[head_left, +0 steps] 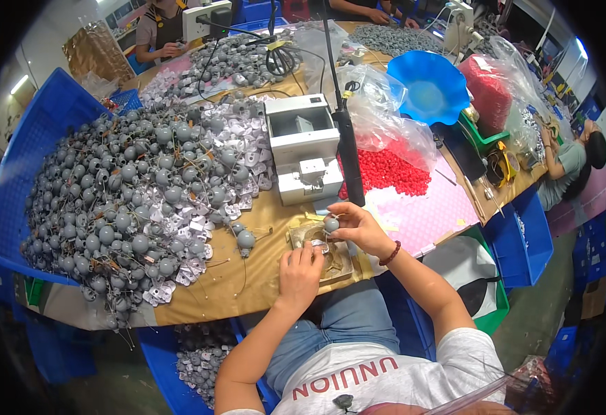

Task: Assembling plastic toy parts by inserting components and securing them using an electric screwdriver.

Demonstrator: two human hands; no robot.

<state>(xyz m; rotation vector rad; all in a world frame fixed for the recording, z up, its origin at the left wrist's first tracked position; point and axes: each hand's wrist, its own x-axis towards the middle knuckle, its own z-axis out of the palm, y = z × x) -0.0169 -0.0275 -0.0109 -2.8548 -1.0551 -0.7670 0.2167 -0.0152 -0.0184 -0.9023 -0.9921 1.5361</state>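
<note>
My right hand (pixel 360 229) pinches a small grey ball-shaped part (pixel 331 225) between thumb and fingers. Close beside it, the fingers of my left hand (pixel 300 274) are closed on a small whitish piece (pixel 319 245), partly hidden by the fingertips. Both hands are over a shallow, worn square tray (pixel 341 265) at the table's near edge. To the left of the tray lies a loose grey ball-shaped part (pixel 245 240) with thin wires. Just beyond my hands stands a white bench machine (pixel 304 142).
A large heap of grey ball parts with wires (pixel 119 200) and white plastic pieces (pixel 251 142) covers the left, against a blue crate (pixel 12 180). Small red parts (pixel 389 171), a blue scalloped bowl (pixel 427 88) and a black upright rod (pixel 346 149) are beyond. Other people work farther off.
</note>
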